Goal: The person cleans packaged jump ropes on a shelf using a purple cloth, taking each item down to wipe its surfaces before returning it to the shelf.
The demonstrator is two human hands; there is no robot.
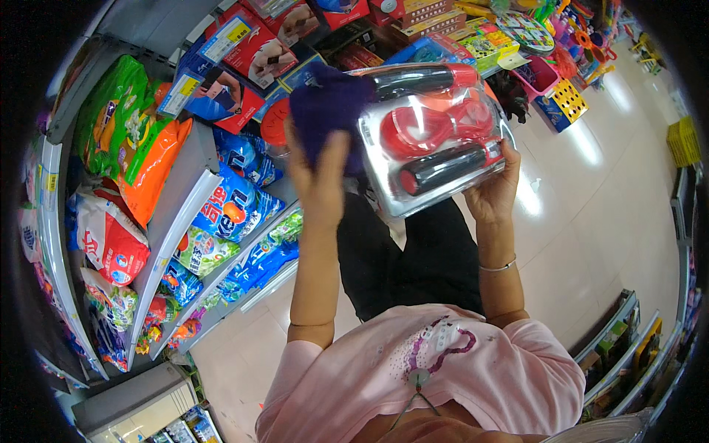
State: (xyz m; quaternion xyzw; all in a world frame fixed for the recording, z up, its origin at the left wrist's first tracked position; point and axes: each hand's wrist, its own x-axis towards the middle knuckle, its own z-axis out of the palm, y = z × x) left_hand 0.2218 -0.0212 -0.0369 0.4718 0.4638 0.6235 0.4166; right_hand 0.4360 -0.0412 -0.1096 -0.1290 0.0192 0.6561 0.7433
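My left hand (321, 177) is closed on a dark purple cloth (329, 113), blurred by motion, at the left end of a clear plastic blister pack. The pack (393, 196) shows a coiled red jump rope (415, 130) and black handles with red ends. At its lower right corner, my right hand (498, 183) grips the edge of the pack, the thumb on top and the other fingers partly hidden beneath. The pack is held tilted in the air above my legs, in front of the shelves.
Shelves with detergent bags (235, 202) curve along the left. Red and blue boxes (271, 55) with price tags stand at the top. Colourful toys and a pink basket (537, 77) are at the upper right. A yellow basket (684, 141) and more shelving (609, 332) lie to the right, beyond the tiled floor.
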